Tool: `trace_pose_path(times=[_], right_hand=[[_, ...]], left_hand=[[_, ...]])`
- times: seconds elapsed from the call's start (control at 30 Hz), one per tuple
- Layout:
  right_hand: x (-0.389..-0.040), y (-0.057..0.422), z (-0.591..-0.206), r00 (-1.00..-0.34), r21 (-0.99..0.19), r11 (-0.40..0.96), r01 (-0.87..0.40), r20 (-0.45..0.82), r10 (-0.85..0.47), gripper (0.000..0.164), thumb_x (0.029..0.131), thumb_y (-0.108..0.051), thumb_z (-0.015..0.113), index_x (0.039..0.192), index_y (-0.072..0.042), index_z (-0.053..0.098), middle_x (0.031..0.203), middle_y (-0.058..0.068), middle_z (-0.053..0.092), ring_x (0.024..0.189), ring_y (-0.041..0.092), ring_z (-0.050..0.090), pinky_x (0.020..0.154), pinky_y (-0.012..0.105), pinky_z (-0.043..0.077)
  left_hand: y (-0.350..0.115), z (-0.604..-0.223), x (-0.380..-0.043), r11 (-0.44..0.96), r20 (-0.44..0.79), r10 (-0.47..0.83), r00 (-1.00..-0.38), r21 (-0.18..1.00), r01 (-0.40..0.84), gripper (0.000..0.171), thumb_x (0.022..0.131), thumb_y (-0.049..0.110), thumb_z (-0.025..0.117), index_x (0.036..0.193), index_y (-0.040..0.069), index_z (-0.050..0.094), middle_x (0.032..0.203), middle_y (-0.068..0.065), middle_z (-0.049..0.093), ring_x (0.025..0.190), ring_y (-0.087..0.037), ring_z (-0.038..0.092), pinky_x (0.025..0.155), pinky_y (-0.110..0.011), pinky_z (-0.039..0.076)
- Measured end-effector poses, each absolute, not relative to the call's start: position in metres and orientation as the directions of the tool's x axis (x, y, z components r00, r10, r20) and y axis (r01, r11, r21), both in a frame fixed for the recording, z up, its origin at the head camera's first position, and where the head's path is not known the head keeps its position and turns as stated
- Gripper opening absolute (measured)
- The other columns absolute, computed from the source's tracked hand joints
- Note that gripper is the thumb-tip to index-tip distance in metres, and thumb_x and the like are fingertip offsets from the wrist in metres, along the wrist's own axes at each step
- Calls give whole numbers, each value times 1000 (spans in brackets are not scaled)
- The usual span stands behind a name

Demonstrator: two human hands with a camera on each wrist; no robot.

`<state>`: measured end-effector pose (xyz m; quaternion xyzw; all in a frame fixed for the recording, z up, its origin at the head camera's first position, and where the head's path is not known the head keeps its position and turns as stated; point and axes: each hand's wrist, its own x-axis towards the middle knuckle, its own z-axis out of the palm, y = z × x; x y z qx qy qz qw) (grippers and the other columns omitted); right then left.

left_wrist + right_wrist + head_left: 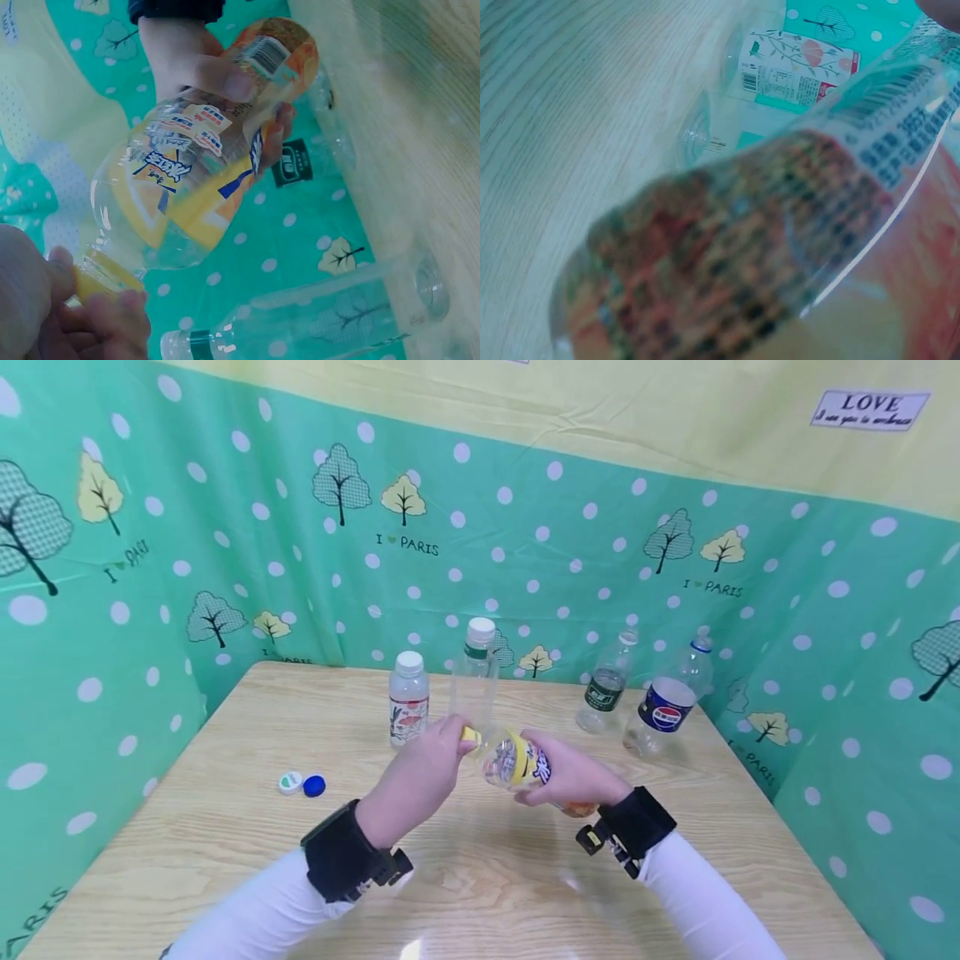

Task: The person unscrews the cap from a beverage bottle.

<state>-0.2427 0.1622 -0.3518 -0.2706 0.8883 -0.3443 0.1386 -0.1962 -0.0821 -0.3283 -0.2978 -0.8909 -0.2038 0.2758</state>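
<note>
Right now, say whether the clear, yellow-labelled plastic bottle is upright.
Tipped: in the head view, the bottle slants, yellow cap upper left, base lower right.

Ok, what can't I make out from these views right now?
Whether the yellow cap is unscrewed: left wrist view, left hand partly covers it.
Middle of the held bottle: head view, right hand covers it.
Its mouth end: right wrist view, cut off by frame edge.
Print on the loose white cap: head view, too small.

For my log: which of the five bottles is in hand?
The yellow-capped bottle: the right hand grips it and the left hand pinches its cap; the other four bottles stand on the table.
</note>
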Motion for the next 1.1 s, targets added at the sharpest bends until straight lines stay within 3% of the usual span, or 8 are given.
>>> trace_pose_path(times=[0.13,0.27,0.47,0.6,0.73,0.87,0.97,1.1], right_hand=[[-241,162,-354,-825,-670,641,-374,-74,-560,74,69,-18,85,131,-14,45,104,0,60,90,15,60,73,28,55],[-241,163,-355,-823,-684,628,-370,-72,-564,73,70,-19,84,132,-16,44,103,0,61,90,15,61,76,29,55],[-241,163,-353,-814,-717,592,-368,-59,-578,68,71,-17,83,128,-18,46,105,-1,61,94,15,60,84,32,53],[-242,162,-349,-811,-718,592,-365,-67,-581,71,70,-19,84,130,-17,46,106,0,60,95,16,60,84,32,53],[-243,159,-348,-817,-691,623,-368,-80,-571,78,68,-21,86,134,-15,45,107,0,60,94,16,59,82,31,54],[-244,159,-350,-828,-677,643,-359,-88,-554,79,69,-22,86,135,-15,43,107,0,60,94,15,59,82,31,53],[-243,161,-349,-829,-698,628,-344,-89,-553,76,70,-21,85,133,-15,44,107,0,60,94,16,60,82,31,54],[-243,164,-346,-821,-715,604,-353,-73,-566,75,71,-18,83,134,-14,43,107,2,60,94,17,59,82,32,53]], left_hand=[[-79,-330,-193,806,559,339,-757,241,540,30,96,31,59,93,1,59,59,1,48,50,-11,49,43,-23,44],[-83,-328,-195,750,552,380,-742,285,597,33,97,26,59,114,-2,62,85,-5,62,75,-15,62,66,-27,57],[-90,-319,-199,608,585,500,-639,288,739,45,92,3,63,135,1,51,117,-11,65,109,-21,63,91,-30,54],[-89,-316,-197,685,548,435,-715,314,657,19,96,16,60,110,3,61,87,-3,66,80,-15,66,69,-23,57],[-85,-318,-195,767,491,318,-811,369,525,26,98,30,56,90,6,62,59,4,47,53,-10,48,49,-21,43],[-86,-322,-197,730,518,339,-786,383,567,33,98,27,57,111,-2,66,90,-8,66,82,-21,66,74,-32,58],[-90,-321,-198,645,543,427,-723,378,665,44,97,18,59,134,-5,52,129,-20,59,118,-31,59,97,-41,50],[-93,-318,-200,550,569,509,-646,363,752,49,91,0,63,138,0,48,137,-17,55,126,-29,54,101,-38,47]])
